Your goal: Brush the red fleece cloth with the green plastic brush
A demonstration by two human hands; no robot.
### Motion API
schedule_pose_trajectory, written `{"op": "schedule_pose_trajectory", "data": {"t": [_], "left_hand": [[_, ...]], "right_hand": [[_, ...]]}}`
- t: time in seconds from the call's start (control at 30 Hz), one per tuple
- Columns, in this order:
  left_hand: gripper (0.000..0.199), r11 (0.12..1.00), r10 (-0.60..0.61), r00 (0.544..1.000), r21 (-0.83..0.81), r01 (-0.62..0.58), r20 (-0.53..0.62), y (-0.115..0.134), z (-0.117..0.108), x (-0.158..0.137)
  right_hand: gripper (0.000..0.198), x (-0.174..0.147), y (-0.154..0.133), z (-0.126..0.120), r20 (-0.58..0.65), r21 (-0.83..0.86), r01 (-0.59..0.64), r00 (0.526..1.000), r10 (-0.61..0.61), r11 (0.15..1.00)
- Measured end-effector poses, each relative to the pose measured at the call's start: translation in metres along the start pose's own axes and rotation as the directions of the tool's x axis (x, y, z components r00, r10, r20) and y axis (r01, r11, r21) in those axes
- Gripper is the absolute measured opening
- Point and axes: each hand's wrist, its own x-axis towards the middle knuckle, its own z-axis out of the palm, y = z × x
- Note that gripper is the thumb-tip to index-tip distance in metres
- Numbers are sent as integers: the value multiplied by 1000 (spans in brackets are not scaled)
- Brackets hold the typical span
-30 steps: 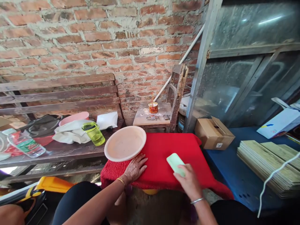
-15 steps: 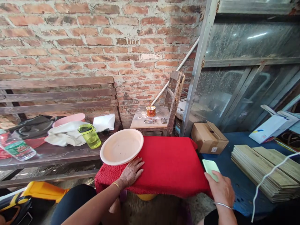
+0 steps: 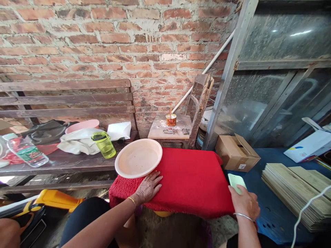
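Note:
My left hand (image 3: 149,186) lies flat on a red cloth (image 3: 191,181) draped over a small table, its fingers spread. Just beyond the fingertips, a shallow pale pink basin (image 3: 138,157) rests on the cloth's left part. At the right edge of the cloth, my right hand (image 3: 245,203) is closed around a pale green phone (image 3: 236,182), whose upper part sticks out past the fingers. Part of the phone is hidden by the hand.
A wooden bench (image 3: 77,167) on the left bears a green bottle (image 3: 104,145), a clear plastic bottle (image 3: 31,151) and cloths. Behind the table stands a chair (image 3: 157,127) with a tin (image 3: 171,120) and padlocks. Rightward are a cardboard box (image 3: 236,153) and stacked boards (image 3: 289,193).
The view has turned slightly, so the surroundings shift mostly rightward. My left hand stays flat on the cloth, and my right hand still holds the phone at the cloth's edge.

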Motion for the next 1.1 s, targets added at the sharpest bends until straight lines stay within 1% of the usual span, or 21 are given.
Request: {"op": "schedule_pose_trajectory", "data": {"t": [0.07, 0.13, 0.2, 0.27, 0.3, 0.33, 0.37, 0.4, 0.47, 0.53, 0.57, 0.6, 0.67, 0.7, 0.77, 0.8, 0.87, 0.93, 0.97, 1.03, 1.1], "left_hand": [[38, 1000, -3, 1000, -3, 3, 1, 2, -1, 1], [38, 1000, -4, 1000, -6, 4, 8, 3, -3, 1], [38, 1000, -9, 1000, -15, 9, 11, 4, -4, 1], [38, 1000, -14, 1000, -28, 14, 5, 4, -5, 1], [37, 999, -15, 1000, -31, 15, 2, 4, -6, 1], [37, 999, -14, 1000, -29, 14, 1, 4, -6, 1], [37, 1000, -11, 1000, -24, 11, 4, 4, -7, 1], [37, 1000, -8, 1000, -19, 8, 6, 4, -7, 1], [37, 1000, -2, 1000, -19, 2, 7, 5, -7, 1], [37, 1000, -3, 1000, -27, 3, 2, 5, -6, 0], [37, 1000, -5, 1000, -31, 5, 0, 5, -6, 0], [38, 999, -7, 1000, -32, 7, -1, 5, -5, -1], [38, 1000, -8, 1000, -30, 8, -1, 5, -3, -2], [38, 1000, -8, 1000, -28, 8, 0, 5, -3, -2], [38, 1000, -10, 1000, -22, 10, 1, 4, -4, -2], [38, 1000, -9, 1000, -18, 9, 3, 4, -5, -2], [38, 1000, -2, 1000, -8, 2, 13, 4, -7, -3], [38, 1000, 8, 1000, 3, -8, 24, 3, -9, -3], [38, 1000, 11, 1000, 7, -12, 26, 2, -9, -3], [38, 1000, 11, 1000, 10, -12, 25, 1, -9, -3], [38, 1000, 9, 1000, 11, -10, 26, 1, -9, -3]], "right_hand": [[57, -2, -2, 1, -40, 67, 40, 998, -38, 997], [51, -18, -27, 6, -42, 173, 216, 976, -211, 961], [41, -44, -67, 14, -21, 278, 422, 901, -434, 863], [32, -71, -107, 22, 18, 341, 574, 788, -615, 744], [29, -81, -123, 25, 43, 348, 619, 740, -672, 704], [28, -87, -134, 27, 69, 340, 643, 710, -700, 686], [27, -88, -140, 28, 94, 324, 649, 702, -706, 688], [27, -84, -139, 27, 116, 305, 642, 708, -697, 703], [27, -60, -122, 22, 140, 268, 601, 749, -647, 753], [34, -23, -89, 13, 142, 207, 505, 832, -536, 838], [39, -3, -70, 8, 134, 158, 428, 884, -448, 890], [44, 16, -52, 3, 117, 89, 302, 943, -311, 949], [53, 43, -27, -3, 65, 12, 130, 989, -131, 991], [55, 49, -23, -4, 49, 12, 107, 993, -108, 994], [53, 46, -32, -1, 51, 88, 215, 974, -220, 973], [49, 37, -44, 3, 61, 143, 308, 946, -319, 941], [40, 14, -74, 13, 81, 222, 486, 855, -512, 845], [33, -7, -102, 22, 105, 234, 601, 766, -634, 764], [31, -11, -110, 25, 121, 227, 630, 738, -663, 743], [30, -7, -110, 27, 142, 227, 633, 731, -668, 740], [33, 15, -88, 24, 165, 219, 550, 793, -586, 806]]}}
